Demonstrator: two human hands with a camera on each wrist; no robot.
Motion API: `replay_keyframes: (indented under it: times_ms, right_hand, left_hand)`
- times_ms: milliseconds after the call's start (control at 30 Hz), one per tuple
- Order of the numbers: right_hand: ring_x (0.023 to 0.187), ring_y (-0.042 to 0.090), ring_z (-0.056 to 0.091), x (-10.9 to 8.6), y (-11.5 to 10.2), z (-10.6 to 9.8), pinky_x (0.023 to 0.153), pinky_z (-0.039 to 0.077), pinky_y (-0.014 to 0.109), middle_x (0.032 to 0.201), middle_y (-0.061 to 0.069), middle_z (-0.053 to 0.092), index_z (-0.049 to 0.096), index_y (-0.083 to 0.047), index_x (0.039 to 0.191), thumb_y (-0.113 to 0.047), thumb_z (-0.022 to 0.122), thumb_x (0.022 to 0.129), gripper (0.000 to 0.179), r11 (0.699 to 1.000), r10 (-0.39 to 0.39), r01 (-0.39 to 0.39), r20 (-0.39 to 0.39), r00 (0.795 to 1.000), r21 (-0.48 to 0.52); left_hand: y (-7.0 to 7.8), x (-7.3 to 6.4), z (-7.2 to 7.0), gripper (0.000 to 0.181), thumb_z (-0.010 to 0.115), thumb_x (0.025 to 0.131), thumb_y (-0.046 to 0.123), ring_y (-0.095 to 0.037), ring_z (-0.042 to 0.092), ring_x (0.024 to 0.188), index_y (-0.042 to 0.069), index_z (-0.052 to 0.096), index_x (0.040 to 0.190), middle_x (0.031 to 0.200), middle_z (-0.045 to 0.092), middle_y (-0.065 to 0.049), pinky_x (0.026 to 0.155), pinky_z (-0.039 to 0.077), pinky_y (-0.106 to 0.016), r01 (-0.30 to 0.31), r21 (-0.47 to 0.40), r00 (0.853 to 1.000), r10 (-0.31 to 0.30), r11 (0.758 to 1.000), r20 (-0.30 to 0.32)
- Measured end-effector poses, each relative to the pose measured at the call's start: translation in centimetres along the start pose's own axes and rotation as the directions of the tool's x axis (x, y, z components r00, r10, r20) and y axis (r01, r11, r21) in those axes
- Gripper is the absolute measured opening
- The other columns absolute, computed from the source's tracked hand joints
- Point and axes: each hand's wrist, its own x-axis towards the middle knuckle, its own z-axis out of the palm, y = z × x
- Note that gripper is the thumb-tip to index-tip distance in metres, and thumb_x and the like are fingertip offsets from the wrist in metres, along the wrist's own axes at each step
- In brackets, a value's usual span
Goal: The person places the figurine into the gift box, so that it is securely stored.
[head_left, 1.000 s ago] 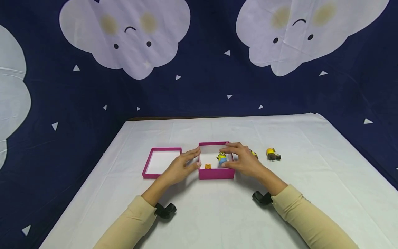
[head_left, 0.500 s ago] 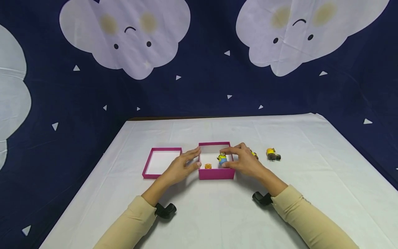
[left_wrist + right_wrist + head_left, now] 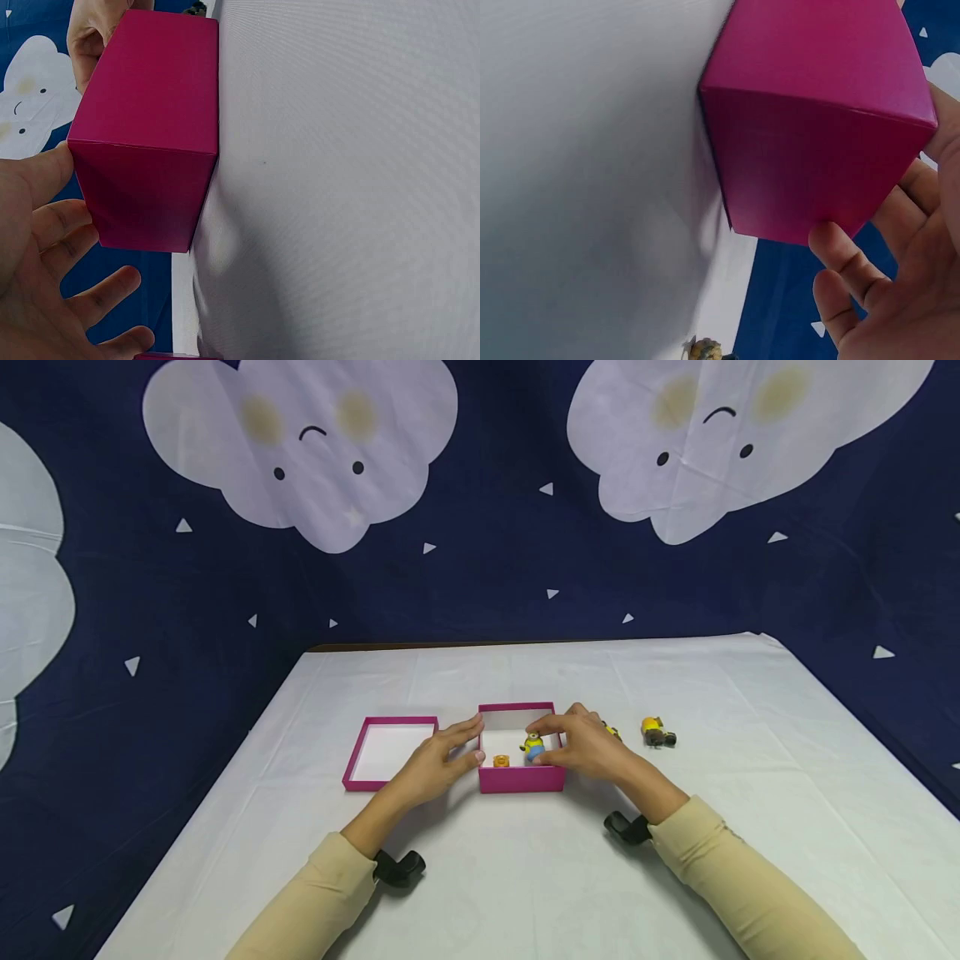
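A small yellow minion figure [image 3: 533, 747] with blue overalls is inside the pink open-topped box [image 3: 521, 781], in the head view. My right hand [image 3: 588, 747] reaches over the box's right wall and pinches the figure between thumb and fingers. At the opposite side, my left hand [image 3: 433, 767] touches the box's left wall with thumb and fingertips, fingers spread. The left wrist view shows that hand [image 3: 52, 255] against the box's edge. A small orange piece [image 3: 501, 761] lies in the box's near left corner. Both wrist views hide the box's inside behind its walls.
A pink-rimmed lid [image 3: 401, 721] lies inner side up to the left, partly behind my left hand. One yellow and brown figure [image 3: 655, 732] lies to the right; another figure [image 3: 611, 730] is half hidden behind my right hand. White cloth covers the table [image 3: 525, 877].
My right hand has shifted slightly left with the minion figure, and its forefinger has come down nearer the figure's head. The left hand and the box stay in place.
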Motion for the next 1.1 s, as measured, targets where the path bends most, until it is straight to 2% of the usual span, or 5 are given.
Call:
replay_keyframes:
  times_ms: [200,400,733,1100]
  right_hand:
    - [0.088,0.018,0.045,0.3,-0.2,-0.2,0.072,0.030,0.029,0.103,-0.006,0.073,0.070,-0.020,0.111,-0.032,0.080,0.073,0.041,0.996,-0.037,0.040,0.044,0.998,-0.079]
    - [0.088,0.015,0.045,0.6,-0.5,-0.3,0.074,0.030,0.030,0.105,-0.004,0.073,0.070,-0.019,0.106,-0.030,0.080,0.074,0.036,0.987,-0.074,0.086,0.094,0.993,-0.137]
    - [0.085,0.015,0.047,1.1,-0.8,-0.7,0.071,0.031,0.033,0.101,-0.005,0.074,0.071,-0.020,0.101,-0.030,0.078,0.076,0.028,0.971,-0.076,0.111,0.165,0.983,-0.212]
    - [0.090,0.016,0.048,1.1,-1.2,-0.8,0.075,0.033,0.036,0.100,-0.005,0.074,0.070,-0.021,0.100,-0.027,0.077,0.077,0.025,0.968,-0.034,0.081,0.197,0.980,-0.238]
  left_hand:
    - [-0.1,0.0,0.1,0.054,0.061,0.092,0.029,-0.024,0.029,0.143,0.011,0.044,0.141,0.152,0.035,0.006,0.116,0.027,-0.049,-0.002,0.009,1.000,0.002,1.000,-0.003]
    - [-0.2,0.0,0.2,0.055,0.060,0.092,0.030,-0.023,0.029,0.143,0.012,0.044,0.141,0.152,0.035,0.008,0.116,0.028,-0.047,0.001,0.013,1.000,-0.001,1.000,-0.004]
    - [-0.2,0.1,0.2,0.054,0.061,0.092,0.028,-0.024,0.029,0.143,0.012,0.044,0.141,0.152,0.035,0.007,0.116,0.028,-0.048,0.001,0.009,1.000,-0.001,1.000,-0.011]
    - [0.0,-0.1,0.1,0.056,0.062,0.091,0.029,-0.023,0.029,0.144,0.012,0.044,0.141,0.152,0.035,0.007,0.115,0.029,-0.048,0.005,0.008,1.000,-0.005,1.000,-0.010]
